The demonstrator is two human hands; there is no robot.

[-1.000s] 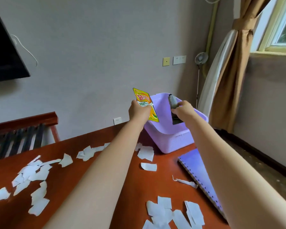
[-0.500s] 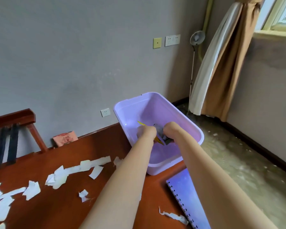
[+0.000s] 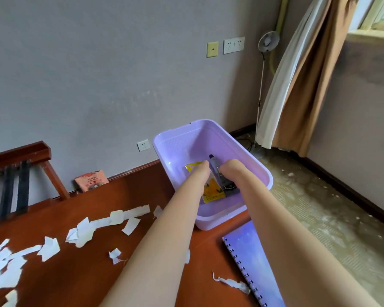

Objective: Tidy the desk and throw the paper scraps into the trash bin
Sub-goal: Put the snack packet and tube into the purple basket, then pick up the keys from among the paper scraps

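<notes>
A red-brown desk (image 3: 53, 218) is seen across the lower left of the head view. At its 1 o'clock corner a lilac plastic trash bin (image 3: 175, 134) is set, its near end overlapping the desk's edge. Toward 5 o'clock from the bin, a spiral-bound purple notebook (image 3: 248, 251) is laid flat, apart from the bin. Torn white paper scraps (image 3: 87, 229) are scattered over the wood from 9 o'clock down to 7 o'clock; one curled strip (image 3: 231, 283) is found touching the notebook's spiral edge. None of the scraps is seen inside the bin.

Both forearms are stretched out to 12 o'clock, and both hands are lowered inside the bin. The left hand (image 3: 201, 171) is placed on a yellow packet (image 3: 212, 189) lying on the bin's floor. The right hand (image 3: 230, 168) is placed just beside a grey tube (image 3: 214, 163), which lies between the two hands. The fingers of both hands are hidden, so whether either hand is closed round its item cannot be told.
</notes>
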